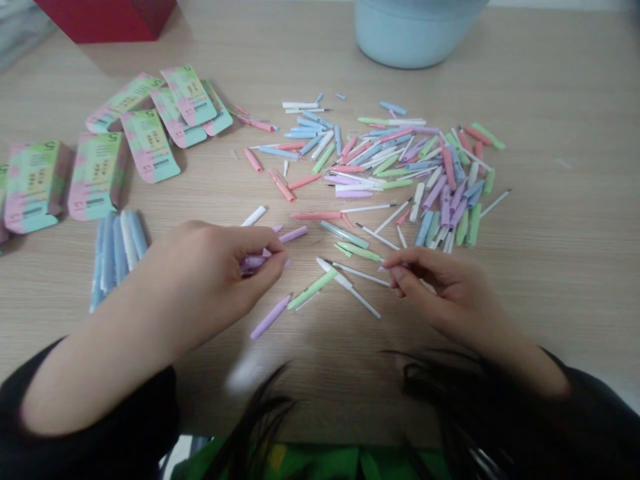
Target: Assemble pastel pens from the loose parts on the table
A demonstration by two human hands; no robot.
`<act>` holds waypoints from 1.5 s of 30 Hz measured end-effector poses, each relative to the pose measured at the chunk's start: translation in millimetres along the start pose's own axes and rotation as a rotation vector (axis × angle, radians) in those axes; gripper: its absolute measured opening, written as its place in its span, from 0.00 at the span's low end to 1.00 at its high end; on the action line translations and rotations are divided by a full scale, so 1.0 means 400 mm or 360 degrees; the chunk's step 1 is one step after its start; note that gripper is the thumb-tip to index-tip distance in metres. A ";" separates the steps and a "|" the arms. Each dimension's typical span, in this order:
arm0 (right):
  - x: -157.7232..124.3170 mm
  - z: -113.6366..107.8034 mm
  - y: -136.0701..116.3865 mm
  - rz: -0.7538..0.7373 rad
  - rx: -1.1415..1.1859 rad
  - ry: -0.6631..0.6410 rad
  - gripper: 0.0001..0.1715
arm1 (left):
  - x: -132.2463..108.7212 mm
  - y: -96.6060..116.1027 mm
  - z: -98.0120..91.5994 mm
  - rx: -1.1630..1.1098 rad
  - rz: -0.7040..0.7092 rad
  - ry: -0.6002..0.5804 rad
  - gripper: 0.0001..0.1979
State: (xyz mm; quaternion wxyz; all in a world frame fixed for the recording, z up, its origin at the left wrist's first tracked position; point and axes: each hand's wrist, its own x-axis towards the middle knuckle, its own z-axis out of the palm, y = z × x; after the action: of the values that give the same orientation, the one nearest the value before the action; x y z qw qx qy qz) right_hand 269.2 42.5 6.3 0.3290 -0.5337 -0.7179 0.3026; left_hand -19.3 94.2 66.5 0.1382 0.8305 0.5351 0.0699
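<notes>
My left hand [215,273] is closed around purple pen parts, whose ends show beside the thumb and fingers. To the right, my right hand [425,280] pinches something small at its fingertips, too hidden to name, close to the tip of a light green pen part [361,252]. Between the hands lie a green barrel [313,289], a white pen piece [334,272] and thin white refills. A purple barrel [271,317] rests below my left hand. Beyond them spreads a loose pile of pink, blue, green, purple and white pen parts [390,157].
Several green and pink boxes [150,145] stand or lie at the left. Blue and white pens [116,250] sit beside my left forearm. A red box [107,17] and a light blue tub [417,30] are at the back of the wooden table [560,220].
</notes>
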 end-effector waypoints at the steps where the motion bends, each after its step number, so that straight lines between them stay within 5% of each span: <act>1: 0.000 0.002 0.002 0.0012 0.0008 -0.0011 0.10 | 0.002 0.002 0.002 -0.0001 -0.0016 0.0011 0.17; 16: -0.001 0.007 0.016 0.0025 -0.0081 -0.0034 0.10 | 0.033 -0.021 0.063 0.0012 0.0027 -0.0211 0.23; 21: 0.005 -0.007 -0.011 0.0044 0.0116 0.0096 0.10 | 0.018 -0.016 0.035 -0.0583 0.0010 -0.0005 0.21; 25: 0.019 -0.018 -0.083 -0.0041 0.0375 0.0296 0.08 | 0.012 0.001 0.060 -0.1077 0.0373 -0.0236 0.14; 29: 0.026 -0.012 -0.135 -0.0052 0.0394 0.0204 0.06 | 0.010 0.028 0.099 -0.1237 0.0632 -0.0368 0.12; 40: 0.014 -0.021 -0.144 -0.0132 0.0134 0.0196 0.07 | 0.006 0.040 0.106 -0.1410 0.0520 -0.0472 0.12; 45: 0.021 -0.018 -0.151 -0.0180 0.0079 -0.0028 0.07 | 0.002 0.042 0.113 -0.1452 0.0562 -0.0500 0.11</act>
State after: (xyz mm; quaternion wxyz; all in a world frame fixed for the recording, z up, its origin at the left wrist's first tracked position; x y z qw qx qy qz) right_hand 239.0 36.3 59.2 0.3524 -0.4812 -0.7421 0.3059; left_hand 7.6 81.4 28.5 0.5512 0.7639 0.2746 0.1930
